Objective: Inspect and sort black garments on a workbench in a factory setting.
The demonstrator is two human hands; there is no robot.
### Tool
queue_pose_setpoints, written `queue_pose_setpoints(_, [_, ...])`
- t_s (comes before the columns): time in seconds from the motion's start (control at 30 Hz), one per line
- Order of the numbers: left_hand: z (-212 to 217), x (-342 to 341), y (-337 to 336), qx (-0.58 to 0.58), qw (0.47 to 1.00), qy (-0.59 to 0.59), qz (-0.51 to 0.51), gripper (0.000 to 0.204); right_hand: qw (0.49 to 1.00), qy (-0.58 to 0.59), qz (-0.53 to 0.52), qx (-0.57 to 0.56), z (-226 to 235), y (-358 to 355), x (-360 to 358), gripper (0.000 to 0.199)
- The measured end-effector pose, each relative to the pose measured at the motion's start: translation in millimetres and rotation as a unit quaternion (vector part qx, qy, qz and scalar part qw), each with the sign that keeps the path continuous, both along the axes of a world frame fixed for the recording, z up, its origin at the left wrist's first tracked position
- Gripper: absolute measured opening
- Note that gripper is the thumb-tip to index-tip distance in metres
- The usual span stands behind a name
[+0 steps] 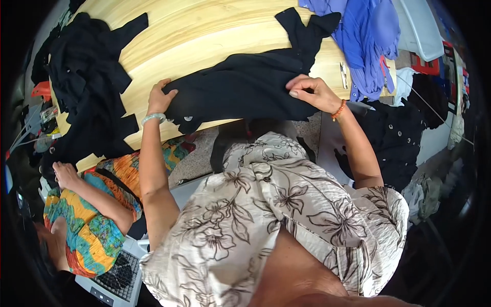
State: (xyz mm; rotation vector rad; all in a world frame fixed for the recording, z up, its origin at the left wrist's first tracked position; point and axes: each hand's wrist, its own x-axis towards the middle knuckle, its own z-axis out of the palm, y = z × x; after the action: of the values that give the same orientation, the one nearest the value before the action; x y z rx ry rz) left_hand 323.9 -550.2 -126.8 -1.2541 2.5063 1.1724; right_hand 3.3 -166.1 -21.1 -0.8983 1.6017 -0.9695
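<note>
A black garment (240, 84) lies spread across the near edge of the wooden table, part of it hanging over. At its left end, my left hand (160, 98), with a pale bangle at the wrist, grips the cloth's edge between thumb and fingers. Over the garment's right end, my right hand (316, 94) has its fingers loosely bent and the thumb a little apart; I see no cloth held in it. An orange beaded bracelet circles that wrist. At the garment's far right corner, narrow black pieces (309, 30) stick out onto the table.
More black garments (89, 77) are heaped on the left of the wooden table (204, 25). Purple-blue garments (358, 46) hang at the right, beside small metal snips (343, 75). A co-worker's hand (66, 175) rests at the lower left. Black clothing (391, 138) lies to my right.
</note>
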Motion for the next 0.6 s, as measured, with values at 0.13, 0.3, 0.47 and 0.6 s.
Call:
queue_pose_setpoints(0.13, [11.0, -1.8, 10.2, -0.048, 0.996, 0.071, 0.015, 0.045, 0.941, 0.292, -0.161, 0.049, -11.1, -16.9, 7.5, 0.049])
queue_pose_setpoints(0.3, [36.2, -2.5, 17.6, -0.137, 0.988, 0.073, -0.020, 0.030, 0.916, 0.373, -0.049, 0.140, -37.0, -44.5, -9.2, 0.044])
queue_pose_setpoints(0.47, [55.8, 4.4, 10.3, -0.034, 0.995, 0.090, -0.023, 0.029, 0.902, 0.428, 0.001, 0.054, -37.7, -51.5, -26.5, 0.021])
queue_pose_setpoints(0.6, [70.2, 3.3, 4.7, -0.051, 0.995, 0.073, -0.053, 0.031, 0.910, 0.410, -0.054, 0.010, -26.6, -66.5, -49.8, 0.021])
